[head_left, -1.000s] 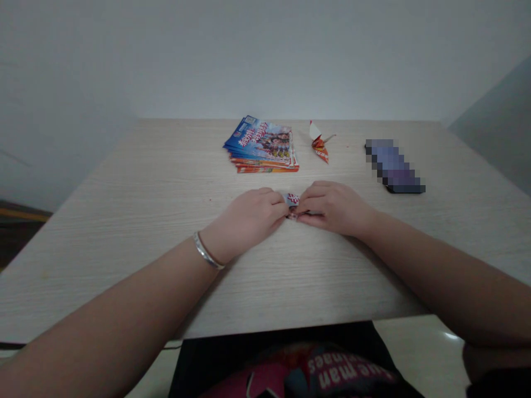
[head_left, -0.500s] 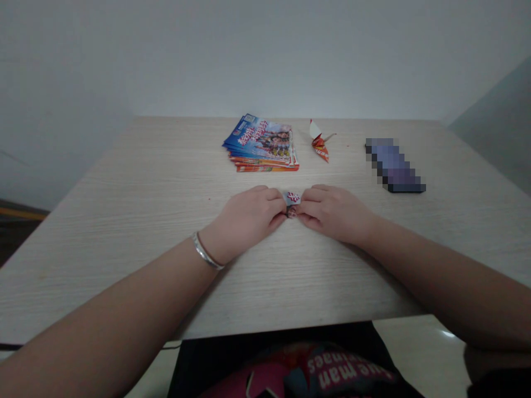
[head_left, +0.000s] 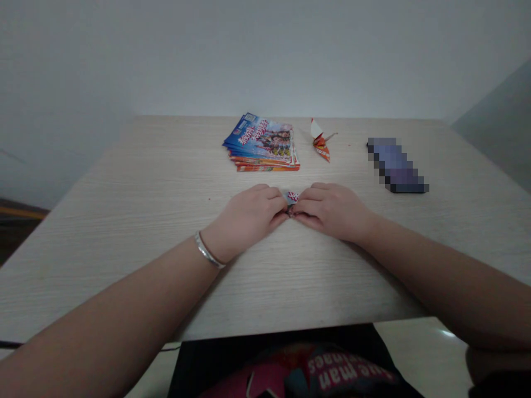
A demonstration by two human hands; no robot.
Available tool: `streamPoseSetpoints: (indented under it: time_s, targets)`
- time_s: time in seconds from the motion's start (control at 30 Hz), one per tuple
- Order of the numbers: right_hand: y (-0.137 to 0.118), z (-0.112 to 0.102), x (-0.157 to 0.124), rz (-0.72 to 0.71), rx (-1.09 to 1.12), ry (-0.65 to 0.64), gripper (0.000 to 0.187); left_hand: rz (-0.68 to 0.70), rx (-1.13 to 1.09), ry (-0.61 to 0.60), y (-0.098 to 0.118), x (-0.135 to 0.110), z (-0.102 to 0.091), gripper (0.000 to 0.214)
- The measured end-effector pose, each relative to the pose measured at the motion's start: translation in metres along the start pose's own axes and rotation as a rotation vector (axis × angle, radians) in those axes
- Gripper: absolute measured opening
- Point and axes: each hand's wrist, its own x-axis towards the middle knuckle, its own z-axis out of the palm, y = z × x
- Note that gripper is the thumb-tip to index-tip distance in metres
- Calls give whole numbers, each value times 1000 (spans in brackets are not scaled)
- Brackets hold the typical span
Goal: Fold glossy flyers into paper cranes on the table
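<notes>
Paper (head_left: 292, 197), small and folded, on the table (head_left: 265, 282) between left hand (head_left: 256, 211) and right hand (head_left: 334, 211), both pinching its sides, fingers (head_left: 279, 205) bent, pile of bright papers (head_left: 263, 142) behind, paper bird (head_left: 319, 142) beside the pile, phone (head_left: 396, 166) off to the right

"What's at your frame's centre?"
"I see the left hand (head_left: 258, 208) and right hand (head_left: 332, 209) pinching a small printed paper (head_left: 292, 197)."
"Higher up?"
"I've got leaflets (head_left: 263, 141) at upper centre, a paper bird (head_left: 319, 145) beside them, a pixelated phone (head_left: 397, 168) toward upper right."
</notes>
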Motion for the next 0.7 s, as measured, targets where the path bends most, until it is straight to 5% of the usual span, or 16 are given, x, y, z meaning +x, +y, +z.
streamPoseSetpoints:
  time_s: [0.13, 0.4, 0.7]
  targets:
    - [-2, -1, 2, 38, -44, -4, 28, -1, -22, 24, -1, 0, 2, 24]
    - [2, 6, 6, 335, 351, 45, 16, -74, -135, 86, -1, 4, 6, 20]
    - [3, 9, 7, 480, 433, 36, 10, -156, -245, 148, -2, 5, 10, 16]
